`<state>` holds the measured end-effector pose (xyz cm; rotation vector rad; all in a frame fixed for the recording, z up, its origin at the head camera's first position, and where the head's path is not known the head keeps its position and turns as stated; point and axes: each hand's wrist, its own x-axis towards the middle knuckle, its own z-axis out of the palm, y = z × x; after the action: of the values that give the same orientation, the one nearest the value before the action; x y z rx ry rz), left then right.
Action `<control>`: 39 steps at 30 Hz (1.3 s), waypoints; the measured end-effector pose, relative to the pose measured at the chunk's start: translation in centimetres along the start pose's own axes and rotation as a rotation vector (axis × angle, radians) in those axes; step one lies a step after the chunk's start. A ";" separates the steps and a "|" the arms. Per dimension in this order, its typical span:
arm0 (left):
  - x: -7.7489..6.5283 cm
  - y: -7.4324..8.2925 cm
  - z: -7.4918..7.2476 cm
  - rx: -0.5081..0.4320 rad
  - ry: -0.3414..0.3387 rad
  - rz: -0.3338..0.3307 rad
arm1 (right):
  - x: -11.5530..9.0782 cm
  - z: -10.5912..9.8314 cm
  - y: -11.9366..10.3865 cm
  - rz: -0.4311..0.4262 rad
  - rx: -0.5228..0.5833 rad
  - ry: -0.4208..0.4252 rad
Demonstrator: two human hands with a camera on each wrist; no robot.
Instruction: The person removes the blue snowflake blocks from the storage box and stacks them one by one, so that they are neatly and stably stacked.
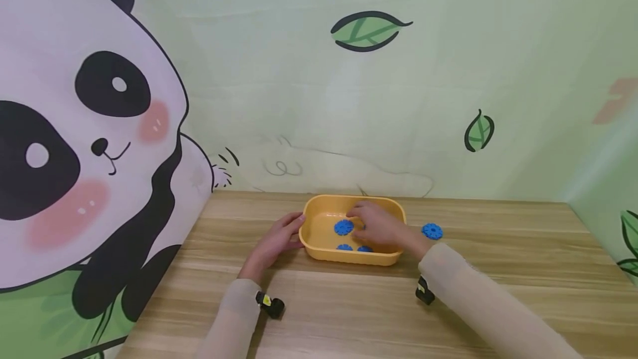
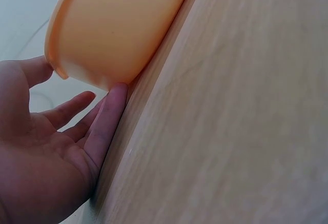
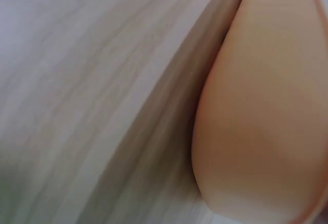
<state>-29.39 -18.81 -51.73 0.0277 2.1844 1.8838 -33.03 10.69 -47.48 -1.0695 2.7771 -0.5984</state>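
Observation:
A yellow plastic basin [image 1: 326, 255] stands on the wooden table. My left hand [image 1: 278, 240] is at its left end, with the thumb at the rim and the fingers reaching toward the lower wall; in the left wrist view the fingers [image 2: 110, 116] are nearly straight. My right hand [image 1: 380, 225] reaches over the right side into the basin, thumb and fingers apart. Beside its fingertips lies a blue notched plastic disc [image 1: 343, 227]. More blue discs [image 1: 365, 249] show along the near inside wall, partly hidden by it. The right wrist view shows only the basin's outer wall [image 3: 261, 106] and the tabletop.
Another blue notched disc [image 1: 432, 231] lies on the table [image 1: 523, 270] to the right of the basin. Behind the table hangs a pale green backdrop [image 1: 279, 71] with a printed panda [image 1: 99, 143] at the left and leaves.

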 end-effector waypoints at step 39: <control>0.0 0.1 0.0 0.016 -0.007 0.000 | 2.1 2.3 -0.3 0.029 -0.056 0.014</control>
<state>-29.42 -18.79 -51.62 0.0370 2.1944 1.8638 -33.91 8.35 -49.41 -1.0380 2.8321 -0.5298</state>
